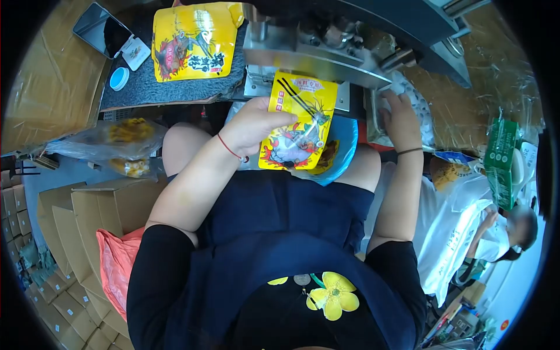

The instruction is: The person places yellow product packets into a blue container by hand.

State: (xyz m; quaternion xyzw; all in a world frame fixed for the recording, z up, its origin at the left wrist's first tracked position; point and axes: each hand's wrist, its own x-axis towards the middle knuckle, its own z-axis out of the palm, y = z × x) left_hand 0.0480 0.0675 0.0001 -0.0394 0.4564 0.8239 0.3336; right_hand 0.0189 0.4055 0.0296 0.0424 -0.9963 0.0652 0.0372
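Note:
My left hand (256, 123) grips a yellow printed food pouch (298, 122) by its left edge, holding it upright with its top just under the metal sealing machine (315, 52). My right hand (401, 119) rests to the right on a clear plastic bag (423, 116) and clutches a bit of white material by the machine's side. Under the pouch, on my lap, a blue basin (344, 153) holds more pouches.
A second yellow pouch (189, 42) lies on a dark mat (169, 87) with a phone (100, 29) and a blue lid (119, 79). Cardboard boxes (93, 210) and bagged goods (116, 140) stand at left. Another person (501, 233) sits at the right, by a green box (500, 163).

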